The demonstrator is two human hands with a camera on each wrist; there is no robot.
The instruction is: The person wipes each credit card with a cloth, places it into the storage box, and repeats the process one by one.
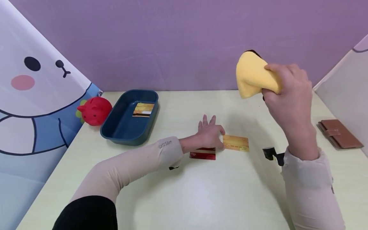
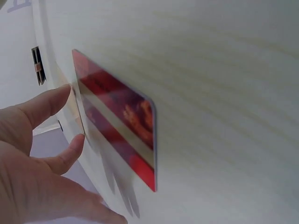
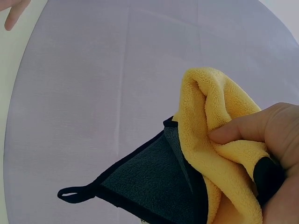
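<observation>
The left hand (image 1: 209, 136) has thumb and forefinger parted at one end of a gold card (image 1: 237, 143) on the worktop (image 1: 201, 198); whether they grip, I cannot tell. The right hand (image 1: 290, 99) clutches a raised yellow cloth (image 1: 253, 75). A red card (image 2: 117, 123) lies nearby.

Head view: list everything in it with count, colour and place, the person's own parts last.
Table: one, pale, below everything
Backdrop: one, purple, behind the table
Cartoon panel: one, white and blue, left
Side panel: one, whitish, right
Pig figure: one, red, table's far left
Tray: one, dark blue, beside the pig figure
Striped gold card: one, gold, inside the tray
Gold card: one, gold, table centre
Red card: one, red, beside the gold card
Strapped wallet: one, brown, table's right
Towel: one, yellow, raised
Sleeves: two, beige, forearms
Left hand: one, bare, at the gold card's edge
Right hand: one, bare, holding the towel
</observation>
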